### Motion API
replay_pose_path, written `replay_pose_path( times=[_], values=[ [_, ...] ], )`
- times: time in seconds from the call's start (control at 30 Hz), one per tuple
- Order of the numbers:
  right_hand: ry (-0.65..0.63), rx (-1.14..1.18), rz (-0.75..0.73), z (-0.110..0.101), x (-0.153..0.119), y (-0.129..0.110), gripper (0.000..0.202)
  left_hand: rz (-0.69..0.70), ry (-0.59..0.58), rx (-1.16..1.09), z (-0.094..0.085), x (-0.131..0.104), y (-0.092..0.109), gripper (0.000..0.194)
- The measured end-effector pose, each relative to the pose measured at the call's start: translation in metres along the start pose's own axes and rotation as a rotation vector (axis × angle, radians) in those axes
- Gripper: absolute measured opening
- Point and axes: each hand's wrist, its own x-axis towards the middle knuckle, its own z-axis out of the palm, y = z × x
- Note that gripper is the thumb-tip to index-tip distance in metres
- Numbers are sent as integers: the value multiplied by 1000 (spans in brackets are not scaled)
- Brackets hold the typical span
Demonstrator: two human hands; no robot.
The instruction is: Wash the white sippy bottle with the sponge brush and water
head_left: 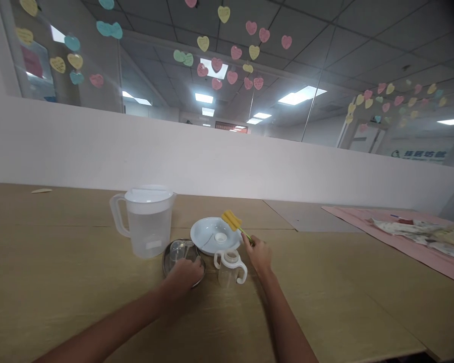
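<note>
My right hand [260, 255] is closed around the thin green handle of a sponge bottle brush [232, 220], whose yellow head is raised over the right rim of a white bowl [200, 231]. In that bowl lies a small white ring-like part [220, 237]. My left hand [185, 272] reaches into a round metal tray [166, 263], fingers curled; what they grip is hidden. Beside those fingers, a clear plastic cap or cup [177, 249] sits in the tray. Between my hands stands an upright clear baby bottle [227, 276] with two white handles and an uncovered top.
A translucent lidded pitcher [148, 227] stands behind the tray to the left. The wooden table [79, 282] meets a white wall [212, 161] with glass above. At the right, a pink cloth [348, 222] carries crumpled material [412, 233]. A flat pale piece [41, 190] lies far left.
</note>
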Motion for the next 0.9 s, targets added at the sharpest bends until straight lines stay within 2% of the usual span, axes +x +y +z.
replay_pose_path(
  times=[0.1, 0.17, 0.23, 0.37, 0.47, 0.53, 0.67, 0.77, 0.9],
  values=[
    [5, -10, -17, 0, 0, -1, 61, 13, -29, -1, 11, 0, -7, 22],
    [10, -6, -17, -1, 0, -2, 60, 21, -29, -33, 8, -1, -13, 20],
    [11, -2, -11, -2, 0, -2, 59, 24, -47, -89, -4, -3, -17, 19],
    [9, -4, 22, -1, 1, -3, 57, 28, -106, -225, -42, 0, -21, 17],
    [0, -4, 45, 2, 1, -3, 57, -89, 3, -254, -59, 22, -24, 22],
    [-6, 6, 58, 3, 1, -3, 56, -197, 44, -198, -55, 43, -26, 21],
    [-1, 20, 59, 3, 1, -3, 56, -288, 10, -156, -29, 82, -33, 17],
    [3, 19, 61, 3, 2, -3, 57, -347, 31, -144, -15, 100, -41, 20],
    [11, 19, 72, 1, 3, -4, 58, -407, 94, -135, -13, 114, -49, 28]
  ],
)
